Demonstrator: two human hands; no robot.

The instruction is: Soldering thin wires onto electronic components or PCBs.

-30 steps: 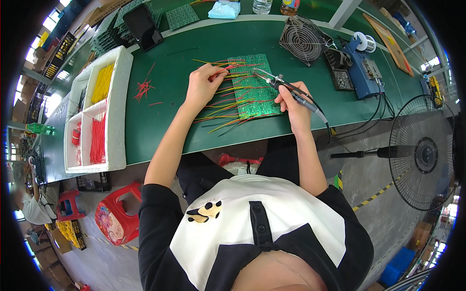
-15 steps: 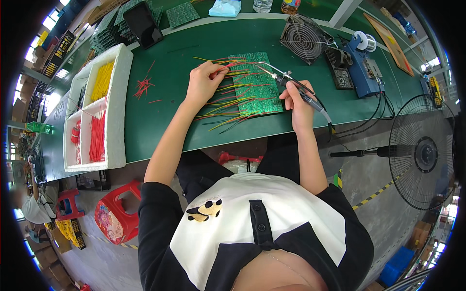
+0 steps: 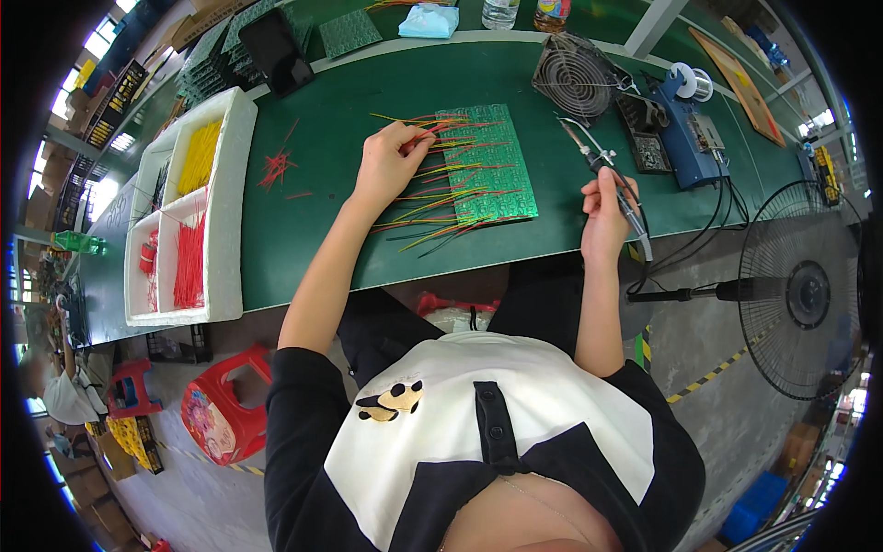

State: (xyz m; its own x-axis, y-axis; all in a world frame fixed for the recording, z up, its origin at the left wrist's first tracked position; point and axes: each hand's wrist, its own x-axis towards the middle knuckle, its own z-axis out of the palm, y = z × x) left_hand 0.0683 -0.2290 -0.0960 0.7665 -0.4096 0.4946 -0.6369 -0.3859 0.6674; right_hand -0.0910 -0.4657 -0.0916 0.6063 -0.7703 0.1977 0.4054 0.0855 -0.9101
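A green panel of circuit boards (image 3: 505, 175) lies on the green bench, with red, yellow and dark wires (image 3: 425, 237) sticking out over its left side. At the panel's upper left, my left hand (image 3: 391, 164) is closed in a pinch on a red wire (image 3: 425, 136). My right hand (image 3: 604, 213) grips a soldering iron (image 3: 600, 162) to the right of the panel. Its tip points up and left, apart from the boards. A thin bent metal tube runs alongside the iron's tip.
At left stands a white foam box (image 3: 235, 207) of yellow and red wires, beside loose red wire pieces (image 3: 276, 168). A small metal-grilled fan (image 3: 577, 78) and a blue soldering station (image 3: 685, 138) with a solder spool (image 3: 688, 83) stand at back right. A phone (image 3: 275, 51) leans at the back.
My right hand has drawn the soldering iron away from the panel, to the right. My left hand stays at the panel's upper left, still pinching a red wire.
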